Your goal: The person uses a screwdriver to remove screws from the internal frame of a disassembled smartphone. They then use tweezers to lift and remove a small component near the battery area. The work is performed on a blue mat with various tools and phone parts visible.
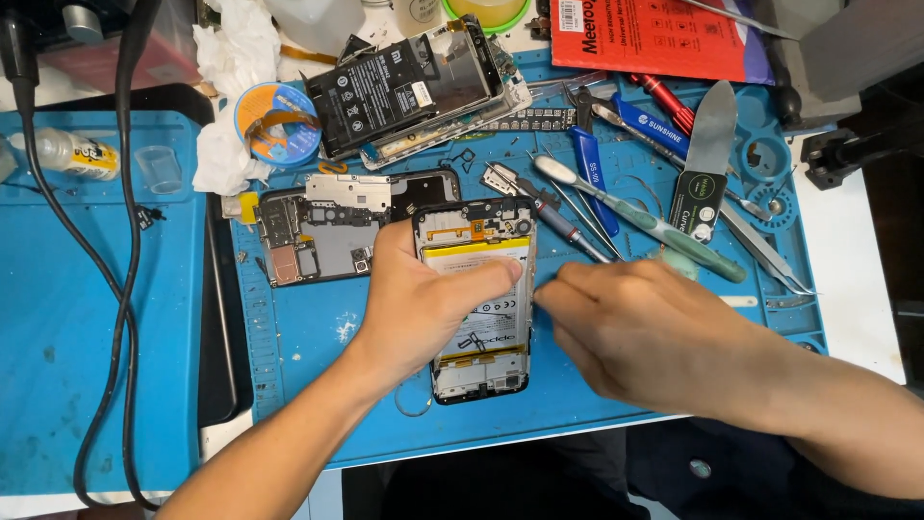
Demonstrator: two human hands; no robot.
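Observation:
An opened phone (478,236) with its back off lies on the blue repair mat (308,327), its yellow-and-white battery (481,258) exposed. My left hand (423,303) rests on the phone from the left, thumb across the battery, holding it down. My right hand (635,327) is at the phone's right edge, fingertips pinched together against the side of the frame; whether they hold a small tool is hidden.
A second phone body (327,231) lies to the left, a stack of opened phones (414,87) behind. Screwdrivers, tweezers and a toothbrush (635,217) crowd the right back. Tape roll (279,120), tissue, black cable (115,289) at left.

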